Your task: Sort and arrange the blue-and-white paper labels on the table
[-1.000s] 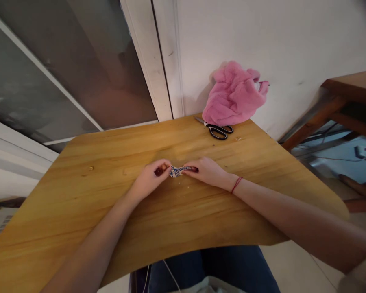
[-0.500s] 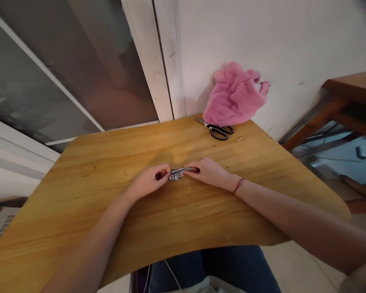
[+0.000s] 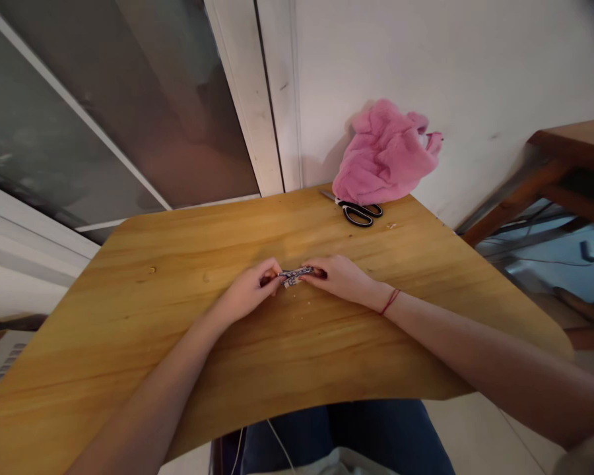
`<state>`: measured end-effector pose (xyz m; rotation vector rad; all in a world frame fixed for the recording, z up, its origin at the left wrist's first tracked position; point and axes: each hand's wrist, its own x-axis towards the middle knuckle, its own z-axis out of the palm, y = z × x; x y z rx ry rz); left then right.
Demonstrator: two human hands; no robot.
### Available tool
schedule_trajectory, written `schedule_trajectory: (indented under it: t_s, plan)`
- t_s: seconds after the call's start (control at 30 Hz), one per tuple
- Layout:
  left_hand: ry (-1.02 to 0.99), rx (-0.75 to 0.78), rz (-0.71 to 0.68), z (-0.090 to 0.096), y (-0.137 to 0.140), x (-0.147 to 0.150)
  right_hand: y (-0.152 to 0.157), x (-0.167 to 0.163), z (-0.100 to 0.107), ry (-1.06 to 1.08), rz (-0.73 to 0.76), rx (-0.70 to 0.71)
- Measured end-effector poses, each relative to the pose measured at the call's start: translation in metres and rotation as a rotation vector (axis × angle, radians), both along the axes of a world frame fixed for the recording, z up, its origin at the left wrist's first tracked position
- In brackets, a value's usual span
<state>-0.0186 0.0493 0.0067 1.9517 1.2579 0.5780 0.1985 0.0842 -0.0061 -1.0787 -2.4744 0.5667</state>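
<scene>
Black-handled scissors [image 3: 360, 216] lie toward the far side of the wooden table [image 3: 228, 237], just in front of a crumpled pink plush cloth [image 3: 386, 158]. Near the table's middle, the left hand [image 3: 255, 287] and right hand [image 3: 340, 277] pinch opposite ends of a small strip [image 3: 293, 278], pale with dark-blue markings, its ends hidden.

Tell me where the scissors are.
In the head view, the scissors lie right of centre at the far part of the wooden table, just in front of the pink fluffy bundle and beyond the right hand.
</scene>
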Motion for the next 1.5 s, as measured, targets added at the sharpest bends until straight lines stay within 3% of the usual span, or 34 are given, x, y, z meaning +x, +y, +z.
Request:
schedule_trajectory:
  t_s: [0.27,0.53,0.77,1.03,1.27,1.5]
  plan:
    - [-0.024,0.020,0.037,0.000,-0.002,-0.001,0.000,0.000,-0.001,0.017,0.022,-0.002]
    - [0.360,0.119,0.093,-0.001,-0.004,0.006,0.000,-0.001,0.000,-0.017,0.005,0.019]
    - [0.156,0.187,0.212,-0.005,-0.005,0.011,-0.002,0.000,0.001,0.074,-0.061,0.016]
    - [0.294,0.135,0.135,-0.006,-0.002,0.010,0.009,0.003,0.002,0.005,0.089,0.059]
    - [0.060,0.170,0.213,-0.005,-0.002,0.010,0.003,0.001,0.004,0.075,0.027,0.075]
    - [0.184,0.107,0.177,-0.009,-0.002,0.013,0.005,0.001,0.000,-0.032,0.070,0.083]
